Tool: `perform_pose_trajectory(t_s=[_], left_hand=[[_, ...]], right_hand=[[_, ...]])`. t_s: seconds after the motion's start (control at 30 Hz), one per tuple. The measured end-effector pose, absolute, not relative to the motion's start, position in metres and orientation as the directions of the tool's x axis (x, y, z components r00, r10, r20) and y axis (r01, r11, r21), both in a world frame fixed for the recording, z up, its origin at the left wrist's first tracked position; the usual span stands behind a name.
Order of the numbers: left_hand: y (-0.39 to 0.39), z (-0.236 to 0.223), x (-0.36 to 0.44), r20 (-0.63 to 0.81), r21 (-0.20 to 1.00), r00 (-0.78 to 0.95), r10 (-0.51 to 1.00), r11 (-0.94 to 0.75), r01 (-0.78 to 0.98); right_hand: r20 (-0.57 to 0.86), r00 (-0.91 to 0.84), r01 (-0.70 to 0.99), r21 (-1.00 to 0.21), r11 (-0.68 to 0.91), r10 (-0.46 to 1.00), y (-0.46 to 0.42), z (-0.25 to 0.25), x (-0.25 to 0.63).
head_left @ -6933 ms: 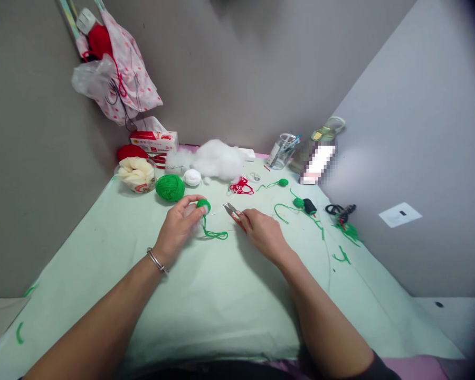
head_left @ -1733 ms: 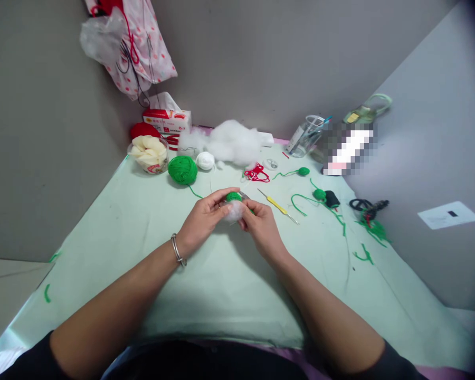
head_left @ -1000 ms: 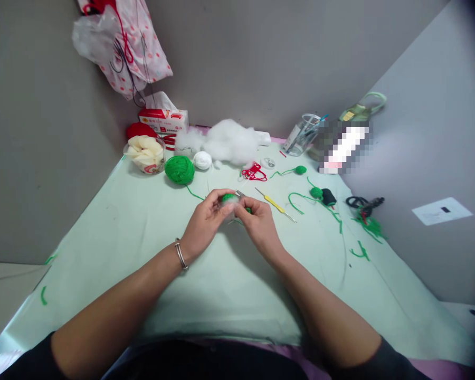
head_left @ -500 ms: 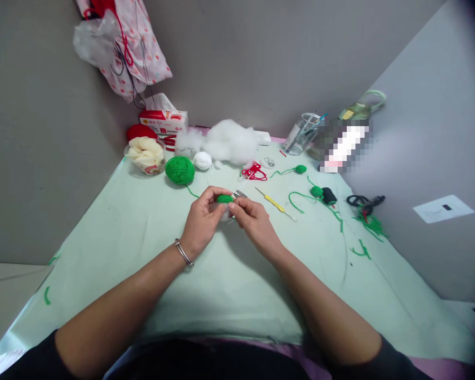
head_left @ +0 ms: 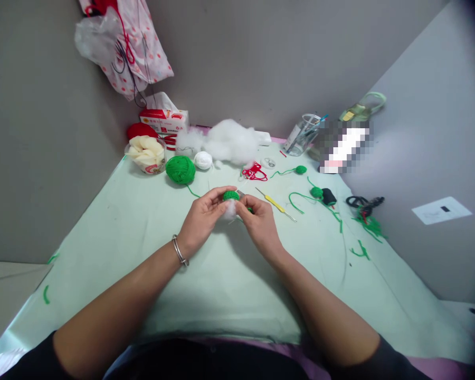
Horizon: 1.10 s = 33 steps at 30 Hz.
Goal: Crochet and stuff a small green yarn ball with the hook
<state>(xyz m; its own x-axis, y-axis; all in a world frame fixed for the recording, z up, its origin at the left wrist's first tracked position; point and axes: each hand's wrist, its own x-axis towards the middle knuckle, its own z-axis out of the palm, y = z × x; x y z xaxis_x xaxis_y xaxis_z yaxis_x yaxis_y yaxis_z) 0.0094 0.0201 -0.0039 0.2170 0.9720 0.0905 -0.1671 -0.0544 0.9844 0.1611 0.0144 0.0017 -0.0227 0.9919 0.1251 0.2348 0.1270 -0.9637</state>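
Between my two hands is a small green crocheted piece (head_left: 231, 195), with a tuft of white stuffing (head_left: 230, 209) showing at its near side. My left hand (head_left: 203, 214) grips it from the left, thumb and fingers closed on its edge; a silver bangle circles that wrist. On the other side, my right hand (head_left: 258, 219) pinches the piece, and a bit of green shows by its fingers. Scissors (head_left: 240, 194) lie behind, largely covered by the right hand. To the right rests a yellow-handled crochet hook (head_left: 276, 203). A green yarn ball (head_left: 181, 170) sits beyond my left hand.
White fibre stuffing (head_left: 229, 141) is heaped at the back, near a white yarn ball (head_left: 203, 160) and tangled red yarn (head_left: 255, 171). A plastic cup (head_left: 303, 134) stands back right. Small green pieces (head_left: 316, 192) and a black spool (head_left: 329, 196) lie right; a tub (head_left: 146, 154) stands left.
Both hands have shifted slightly right with the green crocheted piece. More of the white stuffing now shows below it, and the right fingers have moved a little.
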Motion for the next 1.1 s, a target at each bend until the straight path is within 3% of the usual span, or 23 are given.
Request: perform_pose_trajectory(t_s=[0.23, 0.63, 0.8, 0.97, 1.1], left_hand=[[0.023, -0.008, 0.014, 0.144, 0.985, 0.056, 0.988, -0.137, -0.109], [0.015, -0.004, 0.016, 0.164, 0.980, 0.164, 0.973, -0.141, -0.143], [0.020, -0.009, 0.016, 0.162, 0.976, 0.151, 0.975, -0.135, -0.173], [0.022, -0.009, 0.017, 0.179, 0.972, 0.097, 0.979, -0.161, -0.171], [0.018, -0.006, 0.020, 0.195, 0.974, 0.037, 0.980, -0.189, -0.127]], right_hand=[[0.175, -0.214, 0.375, -0.894, 0.246, 0.961, 0.008, 0.007, 0.158], [0.058, -0.008, 0.128, -0.990, 0.058, 0.998, 0.018, 0.000, 0.160], [0.000, -0.051, 0.092, -0.996, 0.005, 0.999, 0.020, -0.001, 0.160], [0.047, -0.180, 0.127, -0.989, 0.070, 0.983, 0.013, 0.006, 0.160], [0.076, -0.186, 0.203, -0.973, 0.114, 0.980, 0.007, 0.013, 0.157]])
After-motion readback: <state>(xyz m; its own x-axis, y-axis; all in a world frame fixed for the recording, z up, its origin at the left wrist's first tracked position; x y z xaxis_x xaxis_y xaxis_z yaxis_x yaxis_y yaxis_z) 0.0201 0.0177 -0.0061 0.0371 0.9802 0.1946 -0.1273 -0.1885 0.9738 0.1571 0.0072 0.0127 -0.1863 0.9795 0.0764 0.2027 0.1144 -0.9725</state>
